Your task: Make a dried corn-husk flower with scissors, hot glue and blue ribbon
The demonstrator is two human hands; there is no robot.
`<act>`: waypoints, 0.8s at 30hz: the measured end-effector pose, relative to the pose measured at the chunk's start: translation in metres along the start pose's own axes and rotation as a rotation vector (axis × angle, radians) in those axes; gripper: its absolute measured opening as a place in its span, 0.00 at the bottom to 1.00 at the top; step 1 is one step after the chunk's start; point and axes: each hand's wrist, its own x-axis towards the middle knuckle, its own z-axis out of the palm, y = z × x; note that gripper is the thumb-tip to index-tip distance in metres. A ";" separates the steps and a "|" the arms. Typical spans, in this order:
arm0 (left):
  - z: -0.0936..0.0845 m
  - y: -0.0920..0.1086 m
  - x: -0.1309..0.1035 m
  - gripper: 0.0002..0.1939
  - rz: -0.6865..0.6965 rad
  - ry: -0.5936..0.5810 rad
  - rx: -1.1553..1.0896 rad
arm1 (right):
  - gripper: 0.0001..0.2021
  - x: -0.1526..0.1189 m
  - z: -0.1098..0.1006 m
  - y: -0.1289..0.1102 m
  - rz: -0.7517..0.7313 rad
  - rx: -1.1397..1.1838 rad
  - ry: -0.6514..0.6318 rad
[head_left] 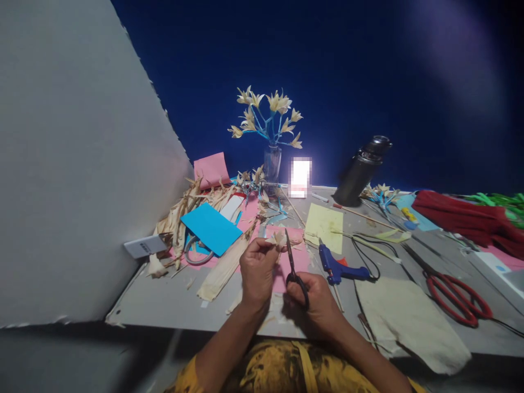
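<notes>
My left hand [258, 268] is closed, its fingertips pinching a small cream husk flower [278, 238]. My right hand [313, 297] has its fingers round the dark handles of small scissors [291, 262]. The blades point up and away from me, just right of the flower; whether they touch it cannot be made out. Under and behind the hands lies pink paper [301, 256]. A blue glue gun [338, 266] rests on its side right of the scissors. Beyond the hands, a glass vase [272, 164] holds cream flowers [280, 103] on blue stems.
Dried husks [176, 218] and a blue sheet [212, 228] lie left. A yellow sheet [329, 226], dark flask [358, 174], red-handled scissors [456, 297] and pale cloth [409, 311] are right. A bright blurred rectangle [300, 177] stands behind. A wall [82, 136] bounds the left.
</notes>
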 end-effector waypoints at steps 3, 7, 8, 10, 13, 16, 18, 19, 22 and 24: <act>0.000 0.001 0.000 0.17 -0.026 -0.006 -0.020 | 0.25 0.002 -0.004 -0.002 -0.014 -0.074 0.024; 0.001 0.006 -0.002 0.17 -0.040 -0.027 -0.066 | 0.22 0.009 -0.020 -0.010 -0.073 -0.510 0.149; 0.002 0.006 -0.002 0.17 -0.036 -0.035 -0.079 | 0.21 0.011 -0.025 -0.012 -0.104 -0.655 0.170; 0.002 0.006 -0.002 0.16 -0.031 -0.046 -0.094 | 0.17 0.013 -0.032 -0.016 -0.163 -0.889 0.177; 0.001 0.002 -0.001 0.17 -0.049 -0.025 -0.066 | 0.14 0.014 -0.036 -0.018 -0.180 -1.034 0.167; -0.002 -0.002 -0.001 0.18 -0.069 -0.033 0.000 | 0.13 0.015 -0.033 -0.014 -0.150 -1.011 0.221; -0.004 -0.003 -0.002 0.18 -0.095 -0.048 0.022 | 0.12 0.017 -0.031 -0.009 -0.148 -1.027 0.254; -0.004 -0.002 -0.003 0.18 -0.112 -0.051 0.022 | 0.11 0.018 -0.030 -0.007 -0.146 -1.056 0.259; -0.006 0.001 -0.008 0.18 -0.167 -0.074 -0.005 | 0.09 0.021 -0.031 -0.001 -0.153 -1.172 0.246; -0.007 0.004 -0.011 0.18 -0.193 -0.111 -0.030 | 0.08 0.023 -0.032 0.000 -0.170 -1.202 0.222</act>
